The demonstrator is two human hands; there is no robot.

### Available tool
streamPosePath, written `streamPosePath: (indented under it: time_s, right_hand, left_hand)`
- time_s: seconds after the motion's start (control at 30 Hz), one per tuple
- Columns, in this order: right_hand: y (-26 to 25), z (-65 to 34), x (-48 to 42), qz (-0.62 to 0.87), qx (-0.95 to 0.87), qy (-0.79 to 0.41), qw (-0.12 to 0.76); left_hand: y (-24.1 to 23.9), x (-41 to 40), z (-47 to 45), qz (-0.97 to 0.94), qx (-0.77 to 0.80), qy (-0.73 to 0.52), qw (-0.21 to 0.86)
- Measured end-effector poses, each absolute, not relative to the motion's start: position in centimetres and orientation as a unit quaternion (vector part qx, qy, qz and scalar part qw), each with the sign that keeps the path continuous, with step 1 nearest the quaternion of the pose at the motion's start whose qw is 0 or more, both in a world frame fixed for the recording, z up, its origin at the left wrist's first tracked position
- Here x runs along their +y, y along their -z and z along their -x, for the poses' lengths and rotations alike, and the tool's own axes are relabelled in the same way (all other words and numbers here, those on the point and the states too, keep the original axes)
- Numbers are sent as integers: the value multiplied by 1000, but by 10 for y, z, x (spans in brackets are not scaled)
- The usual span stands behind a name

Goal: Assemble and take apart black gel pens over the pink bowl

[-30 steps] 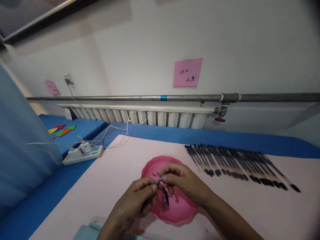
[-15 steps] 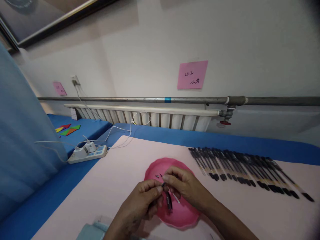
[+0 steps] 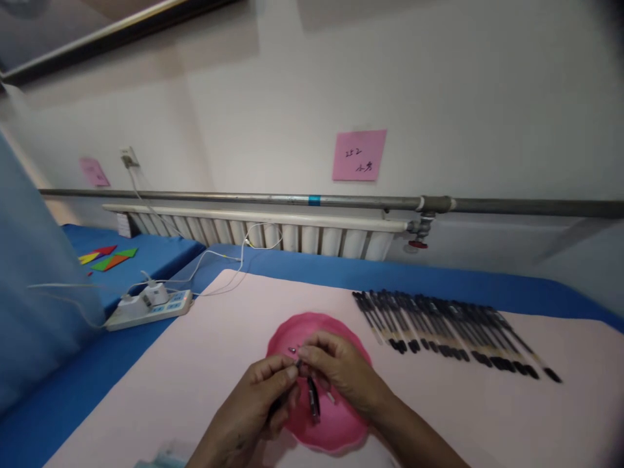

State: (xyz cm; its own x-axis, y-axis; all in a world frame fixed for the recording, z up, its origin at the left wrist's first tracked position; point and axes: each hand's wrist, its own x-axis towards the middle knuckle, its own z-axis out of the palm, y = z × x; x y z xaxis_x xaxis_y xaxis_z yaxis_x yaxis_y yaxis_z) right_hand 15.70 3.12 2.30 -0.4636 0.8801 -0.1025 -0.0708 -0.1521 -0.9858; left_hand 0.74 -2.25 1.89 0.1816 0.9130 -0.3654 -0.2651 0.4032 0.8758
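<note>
pink mat (image 3: 487,416): long row of assembled pens (image 3: 448,328) lies at right, done | pink tray (image 3: 341,432): one tiny loose part (image 3: 292,350) left | left hand (image 3: 256,406) and right hand (image 3: 341,370): fingers pinched shut on one dark pen (image 3: 312,396) over tray, mid-assembly by my reading

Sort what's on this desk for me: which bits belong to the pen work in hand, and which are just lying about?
In hand: left hand and right hand pinching a pen part over the pink dish; small loose piece; row of pens.

Lying about: power strip, white cables, coloured shapes, pink note.
</note>
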Motion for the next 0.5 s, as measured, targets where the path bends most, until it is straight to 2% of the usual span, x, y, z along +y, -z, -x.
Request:
streamPosePath:
  time_s: [0.1, 0.3, 0.5]
  right_hand:
    - [-23, -157, 30, 344, -524, -699, 346]
    - [-25, -157, 28, 365, -485, -700, 376]
    - [-22, -151, 26, 377, -459, -697, 401]
  left_hand:
    - [-22, -23, -8, -319, 470, -437, 697]
    - [-31, -25, -13, -283, 492, -446, 693]
    - [-17, -24, -16, -264, 498, -461, 685]
